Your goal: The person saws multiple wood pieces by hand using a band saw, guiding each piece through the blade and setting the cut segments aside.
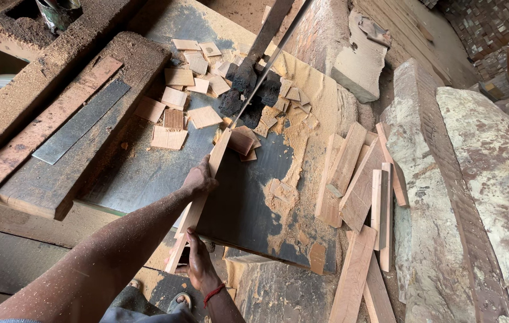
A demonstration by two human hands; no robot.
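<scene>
Right hand (pixel 197 263) gripping strip (pixel 197 206) near end at 6 o'clock; left hand (pixel 200 178) pressing it mid-length, feeding toward blade (pixel 266 69) at 12. Offcuts (pixel 176 98) piling beyond blade; planks (pixel 356 179) waiting at 3 beside surface (pixel 146 173).

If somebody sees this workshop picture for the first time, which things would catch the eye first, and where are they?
First, the long wooden strip at the centre, which the left hand presses on top and the right hand holds at its near end, with its far tip at the thin saw blade. Next, the small cut wooden squares scattered beyond it on the dark, dusty saw table. A pile of uncut strips lies at the right.
</scene>
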